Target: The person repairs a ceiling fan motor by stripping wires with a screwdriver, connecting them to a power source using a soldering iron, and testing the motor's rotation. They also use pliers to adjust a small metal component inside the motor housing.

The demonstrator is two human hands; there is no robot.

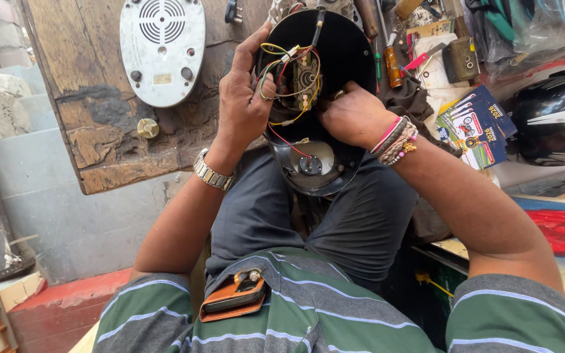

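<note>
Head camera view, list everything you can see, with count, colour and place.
Open appliance housing: one, black, on the lap, wires showing inside.
Round cover: one, white, on the wooden board, upper left.
Wooden board: one, brown and worn, left.
Screwdriver: one, orange handle, right of the housing.
Printed cards: a few, blue, right.
Helmet: one, black with white markings, far right.
Phone case: one, orange-brown, in the shirt pocket.
Left hand: gripping the housing's left rim.
Right hand: fingers inside the housing.

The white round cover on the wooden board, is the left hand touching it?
Apart. The head view shows the left hand gripping the black housing, with bare wooden board between it and the white round cover.
</note>
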